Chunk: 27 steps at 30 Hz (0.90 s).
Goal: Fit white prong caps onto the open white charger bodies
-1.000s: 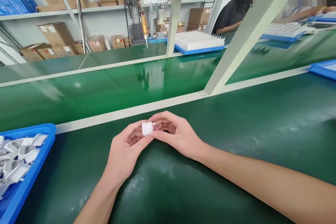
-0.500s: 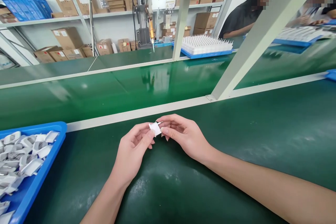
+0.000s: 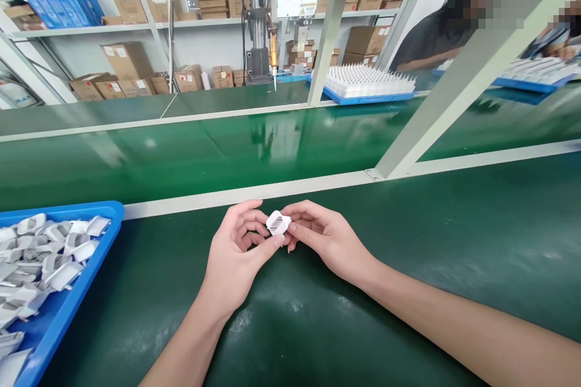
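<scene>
A small white plastic charger housing [image 3: 278, 223] is held above the green work surface [image 3: 290, 326], its hollow open end turned up towards me. My right hand [image 3: 329, 236] pinches it at its right edge between thumb and fingers. On the other side, my left hand [image 3: 242, 254] is opened around it with the fingers apart. The left thumb tip lies at the housing's lower edge; whether it presses there I cannot tell. At the left, a blue tray [image 3: 86, 290] holds many similar white housings [image 3: 59, 275].
Beyond the pale rail [image 3: 254, 195] runs a glossy green belt [image 3: 204, 157]. A slanted metal post [image 3: 436, 97] rises at the right. Across stand a dispensing machine [image 3: 273, 51] and a blue-edged tray of white pronged parts [image 3: 367, 81]. A co-worker [image 3: 436, 36] sits at the far right.
The housing has been turned: its flat side and metal pins showed before, its hollow end shows now. My left fingers have loosened and spread. The view has shifted slightly.
</scene>
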### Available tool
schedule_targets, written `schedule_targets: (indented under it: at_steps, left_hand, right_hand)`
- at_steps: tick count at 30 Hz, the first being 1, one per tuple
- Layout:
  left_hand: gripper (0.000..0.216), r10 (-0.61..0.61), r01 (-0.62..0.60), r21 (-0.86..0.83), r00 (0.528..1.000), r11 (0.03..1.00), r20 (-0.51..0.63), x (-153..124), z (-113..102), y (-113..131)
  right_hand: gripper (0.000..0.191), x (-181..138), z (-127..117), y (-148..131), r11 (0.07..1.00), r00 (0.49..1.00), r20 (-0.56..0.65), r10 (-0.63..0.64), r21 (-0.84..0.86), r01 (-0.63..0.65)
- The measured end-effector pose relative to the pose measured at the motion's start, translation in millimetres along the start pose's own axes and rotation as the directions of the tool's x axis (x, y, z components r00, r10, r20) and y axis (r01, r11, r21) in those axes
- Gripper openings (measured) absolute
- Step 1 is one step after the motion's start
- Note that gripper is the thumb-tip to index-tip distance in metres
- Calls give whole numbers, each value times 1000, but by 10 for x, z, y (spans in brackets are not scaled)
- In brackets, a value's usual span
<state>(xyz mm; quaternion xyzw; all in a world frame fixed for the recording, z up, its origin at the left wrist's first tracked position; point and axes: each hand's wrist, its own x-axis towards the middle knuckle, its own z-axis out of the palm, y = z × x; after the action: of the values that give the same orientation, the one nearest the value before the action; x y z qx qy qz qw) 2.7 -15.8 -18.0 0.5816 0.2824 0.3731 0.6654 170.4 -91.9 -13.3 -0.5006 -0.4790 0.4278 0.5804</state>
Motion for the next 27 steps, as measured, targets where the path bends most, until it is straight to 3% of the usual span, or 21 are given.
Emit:
schedule_targets:
  at_steps: [9,15,19,27]
  left_hand:
    - [52,-37,38,-67,999,997,28,5,-1,17]
    - [52,-70,74,-45,994,996,88,3,-15,-6]
    - [44,-79,81,-22,993,996,85,1,-28,-16]
    - [44,-79,83,-37,991,996,108,-3,-30,-11]
  right_hand:
    - [24,-27,-19,-26,998,999,10,-51,21,51]
    - [18,-23,8,-34,982,990,-78,-121,-155,108]
    - [12,-58,32,-26,948,973,-54,-226,-241,207]
    - [29,-89,50,31,934,952,-65,-299,-223,279]
